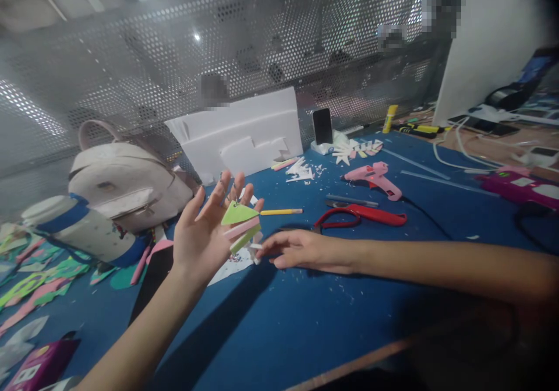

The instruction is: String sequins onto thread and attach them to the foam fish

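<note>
My left hand (203,233) is raised palm up with its fingers spread. A foam keychain (240,216) hangs from these fingers by a small metal ring and chain; it has a green triangle on top, with pink and green strips below. My right hand (310,250) is beside the keychain's lower end, fingers loosely curled and thumb apart. Its fingertips are close to a small white piece (256,246); whether they touch it I cannot tell. Beneath the keychain lies a white paper (227,271) with tiny bits on it. A yellow pen (282,211) lies just behind.
Red-handled pliers (340,217), a red cutter (379,215) and a pink glue gun (373,178) lie to the right on the blue table. A phone (322,126) stands behind white foam scraps (301,171). At left are a white backpack (126,175), a bottle (82,228) and coloured foam offcuts (39,286).
</note>
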Action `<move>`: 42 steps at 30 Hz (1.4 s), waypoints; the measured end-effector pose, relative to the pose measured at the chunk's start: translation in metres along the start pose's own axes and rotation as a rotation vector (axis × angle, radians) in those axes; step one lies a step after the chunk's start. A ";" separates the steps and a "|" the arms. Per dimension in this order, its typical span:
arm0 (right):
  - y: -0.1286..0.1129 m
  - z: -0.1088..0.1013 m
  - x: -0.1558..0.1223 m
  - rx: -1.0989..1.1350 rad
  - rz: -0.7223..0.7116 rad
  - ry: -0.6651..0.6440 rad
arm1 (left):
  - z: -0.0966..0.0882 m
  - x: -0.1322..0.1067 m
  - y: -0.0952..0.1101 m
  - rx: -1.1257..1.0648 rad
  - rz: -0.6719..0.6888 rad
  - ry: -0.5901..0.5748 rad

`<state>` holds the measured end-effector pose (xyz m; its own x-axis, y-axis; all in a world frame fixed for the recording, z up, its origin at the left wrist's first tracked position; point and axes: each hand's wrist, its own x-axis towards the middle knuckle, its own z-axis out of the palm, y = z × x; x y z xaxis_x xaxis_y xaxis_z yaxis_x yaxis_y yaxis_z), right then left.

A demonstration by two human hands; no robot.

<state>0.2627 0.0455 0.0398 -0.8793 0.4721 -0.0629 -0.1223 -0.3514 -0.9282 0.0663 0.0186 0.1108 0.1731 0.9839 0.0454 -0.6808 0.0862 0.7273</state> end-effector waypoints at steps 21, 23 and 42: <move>0.009 -0.004 -0.018 -0.013 -0.004 -0.160 | 0.039 -0.013 0.004 0.146 -0.047 -0.274; 0.014 -0.006 -0.017 0.043 0.017 -0.155 | 0.045 0.001 0.005 0.164 -0.001 -0.300; 0.027 -0.024 -0.009 0.520 0.230 -0.055 | -0.028 0.043 -0.039 0.738 0.006 -0.098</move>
<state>0.2786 0.0510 0.0062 -0.9310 0.2986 -0.2101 -0.1230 -0.7983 -0.5895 0.0798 0.0622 0.0651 0.2574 0.9624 0.0864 -0.0326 -0.0807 0.9962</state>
